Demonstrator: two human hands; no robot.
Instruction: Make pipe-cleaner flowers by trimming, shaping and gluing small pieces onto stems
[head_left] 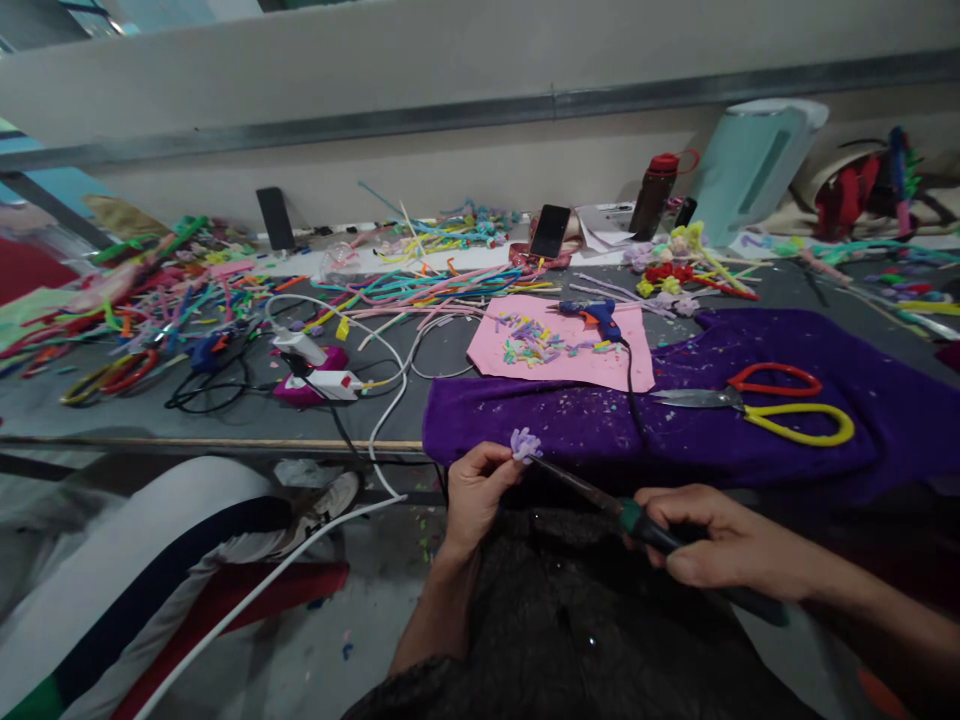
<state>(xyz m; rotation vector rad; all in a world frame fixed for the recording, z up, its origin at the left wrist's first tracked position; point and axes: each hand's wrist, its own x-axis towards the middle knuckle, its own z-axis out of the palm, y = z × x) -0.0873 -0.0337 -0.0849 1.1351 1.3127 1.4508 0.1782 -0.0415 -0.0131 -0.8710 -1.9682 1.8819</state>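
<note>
Between the thumb and fingers of my left hand (480,490), a small lilac fuzzy pipe-cleaner flower (526,445) is pinched upright just off the table's front edge. My right hand (697,535) is wrapped round a long tool with a narrow metal shaft and a green-and-black handle (634,520). The shaft points left and its tip reaches the flower's base; I cannot tell whether they touch. Beyond my hands, a blue glue gun (596,315) and short cut pipe-cleaner pieces (529,345) lie on a pink sheet (559,370).
Red-and-yellow-handled scissors (757,400) rest on a purple cloth (495,405) to the right. White power sockets (322,385) with trailing cables stand left. Loose pipe cleaners (427,290), a phone (550,232), a bottle (654,195) and a teal jug (754,170) line the back. Another person's leg (180,530) is at left.
</note>
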